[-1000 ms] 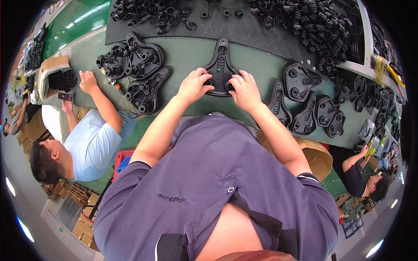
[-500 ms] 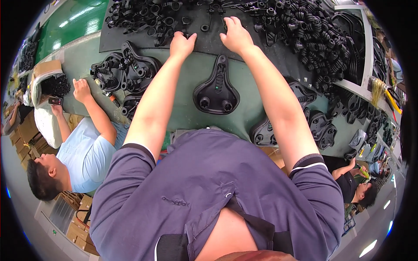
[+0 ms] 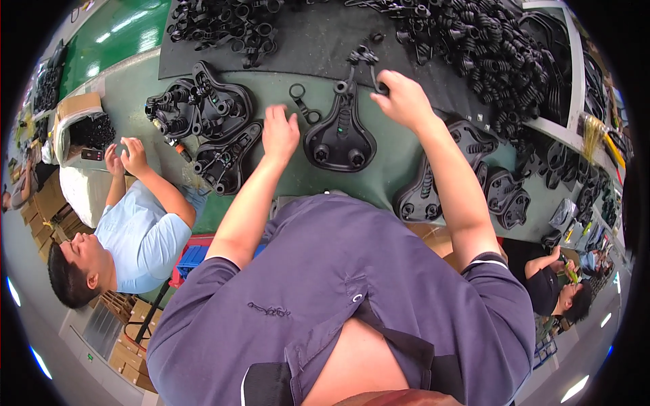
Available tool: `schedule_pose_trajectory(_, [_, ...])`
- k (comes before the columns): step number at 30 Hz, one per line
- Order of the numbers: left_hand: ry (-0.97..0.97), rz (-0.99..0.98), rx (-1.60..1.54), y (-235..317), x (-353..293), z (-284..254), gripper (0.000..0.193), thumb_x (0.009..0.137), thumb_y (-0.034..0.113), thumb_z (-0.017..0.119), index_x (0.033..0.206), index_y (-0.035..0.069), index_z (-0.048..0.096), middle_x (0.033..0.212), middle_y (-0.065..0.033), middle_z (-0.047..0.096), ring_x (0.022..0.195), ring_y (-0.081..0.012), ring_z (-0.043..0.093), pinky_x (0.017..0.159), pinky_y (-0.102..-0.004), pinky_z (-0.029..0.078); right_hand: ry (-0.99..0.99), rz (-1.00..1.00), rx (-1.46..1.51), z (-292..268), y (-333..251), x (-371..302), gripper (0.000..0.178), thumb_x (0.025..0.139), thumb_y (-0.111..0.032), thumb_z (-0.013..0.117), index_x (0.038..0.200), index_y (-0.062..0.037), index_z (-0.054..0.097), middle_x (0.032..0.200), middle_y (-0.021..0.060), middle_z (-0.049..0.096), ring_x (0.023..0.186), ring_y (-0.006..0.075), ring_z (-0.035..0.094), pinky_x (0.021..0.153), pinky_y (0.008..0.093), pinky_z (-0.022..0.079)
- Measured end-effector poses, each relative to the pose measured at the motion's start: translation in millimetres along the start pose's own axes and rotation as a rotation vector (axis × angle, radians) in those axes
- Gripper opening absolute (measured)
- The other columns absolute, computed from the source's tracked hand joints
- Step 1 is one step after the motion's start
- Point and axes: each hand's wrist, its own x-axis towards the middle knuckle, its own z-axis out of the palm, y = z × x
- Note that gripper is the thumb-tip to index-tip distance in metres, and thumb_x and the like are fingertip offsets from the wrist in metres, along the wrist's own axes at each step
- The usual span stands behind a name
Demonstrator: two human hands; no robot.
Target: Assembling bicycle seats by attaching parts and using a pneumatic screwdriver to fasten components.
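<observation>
A black bicycle saddle (image 3: 340,139) lies underside up in front of me, its narrow end pointing away. In my right hand (image 3: 404,99), closed with thumb and fingers together, is one arm of a black two-armed bracket (image 3: 363,57). The bracket hangs over the saddle's narrow end; whether they touch I cannot tell. My left hand (image 3: 279,133) is to the left of the saddle, fingers apart and holding nothing. Just beyond its fingertips a small black two-ringed part (image 3: 304,105) rests on the table.
More saddles lie left (image 3: 220,101) and right (image 3: 420,193). Black ringed parts (image 3: 233,30) and a heap of black springs (image 3: 491,68) sit on a dark mat (image 3: 311,40). A co-worker (image 3: 139,233) is at my left, near an open bag of small parts (image 3: 84,132).
Both hands have come back from the mat toward the saddle. The bracket now hangs from my right hand, and the two-ringed part lies on the table beside the saddle.
</observation>
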Motion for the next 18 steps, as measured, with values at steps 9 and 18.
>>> schedule_pose_trajectory(9, [-0.450,0.632,0.552,-4.8,92.5,-16.7,0.037,0.096,0.013,0.058,0.133,0.010,0.061,0.146,-0.0143,0.055,0.128,-0.0375,0.061,0.098,-0.0489,0.059,-0.107,0.417,-0.026,39.3,15.9,-185.1,0.041,0.087,-0.022,0.083,0.118,-0.0032,0.064,0.115,0.0208,0.072,0.110,0.0417,0.069,0.094,0.0507,0.056])
schedule_pose_trajectory(18, [-0.348,0.370,-0.105,47.9,13.4,-81.2,0.053,0.088,0.019,0.083,0.130,0.004,0.055,0.123,-0.0235,0.072,0.116,-0.0433,0.069,0.096,-0.0494,0.056,0.108,0.751,0.152,92.6,1.6,-166.0,0.098,0.090,-0.039,0.082,0.160,0.0056,0.031,0.156,0.0321,0.043,0.136,0.0459,0.057,0.112,0.0495,0.051])
